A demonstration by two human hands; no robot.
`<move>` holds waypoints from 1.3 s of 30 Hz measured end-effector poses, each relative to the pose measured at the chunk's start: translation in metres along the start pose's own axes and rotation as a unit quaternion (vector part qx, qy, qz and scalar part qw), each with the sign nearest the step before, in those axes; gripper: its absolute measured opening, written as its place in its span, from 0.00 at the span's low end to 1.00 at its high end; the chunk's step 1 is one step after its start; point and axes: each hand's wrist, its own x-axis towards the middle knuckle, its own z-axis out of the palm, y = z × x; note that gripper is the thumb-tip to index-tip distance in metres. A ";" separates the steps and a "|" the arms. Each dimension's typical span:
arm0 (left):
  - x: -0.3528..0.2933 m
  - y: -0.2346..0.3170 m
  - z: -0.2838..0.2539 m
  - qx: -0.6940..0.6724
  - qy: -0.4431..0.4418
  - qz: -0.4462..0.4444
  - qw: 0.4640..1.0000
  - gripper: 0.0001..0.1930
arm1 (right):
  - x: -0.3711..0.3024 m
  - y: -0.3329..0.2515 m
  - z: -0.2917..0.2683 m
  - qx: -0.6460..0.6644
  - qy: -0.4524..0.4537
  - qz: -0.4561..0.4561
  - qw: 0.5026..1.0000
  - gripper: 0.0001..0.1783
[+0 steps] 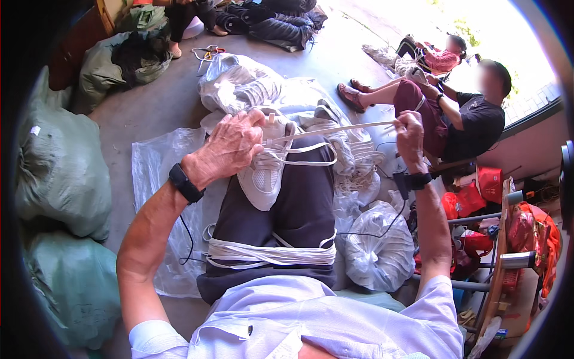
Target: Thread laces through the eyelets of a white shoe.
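Left grip (233, 143): clamped on shoe (263, 184), over trousers (306, 206).
Right grip (410, 140): clamped on lace (347, 128), stretched straight from shoe.
Lace bundle (272, 253): lies across trousers.

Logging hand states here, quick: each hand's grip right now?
Left hand: closed, holding the white shoe.
Right hand: closed, holding a white lace, stretched out from the shoe.

A pale lavender, short-sleeved cloth shirt (263, 320) with an open collar and 1 small dark mark fills the bottom centre; dark grey trousers (308, 197) cover the middle. 2 black wristbands, 1 left of centre (186, 183), 1 right (417, 180), adjoin thin black cables (189, 236).
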 end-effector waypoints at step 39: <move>-0.109 -0.107 -0.133 -0.058 0.276 -0.260 0.923 0.06 | -0.057 -0.168 0.060 0.315 -0.230 -0.041 0.920 0.14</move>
